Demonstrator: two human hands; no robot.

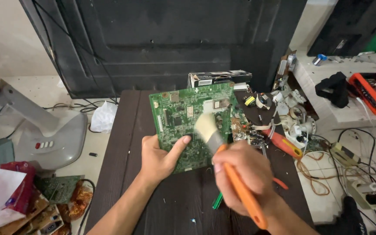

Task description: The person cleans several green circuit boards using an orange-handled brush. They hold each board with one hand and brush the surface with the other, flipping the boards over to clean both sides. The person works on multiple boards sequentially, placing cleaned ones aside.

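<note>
The green circuit board [187, 122] stands tilted up on the dark wooden table [122, 143], near its middle. My left hand [158, 157] clamps the board's lower left corner, thumb pressed across its face and fingers curled behind. My right hand [244, 174] is wrapped tight around the orange handle of a paintbrush [223, 154], whose pale bristles blur against the board's right half. Just right of the board lies a red-handled screwdriver [286, 144] beside a heap of small parts and wires [292, 117]. A long narrow box [219, 78] sits behind the board, before a big black panel [162, 39].
</note>
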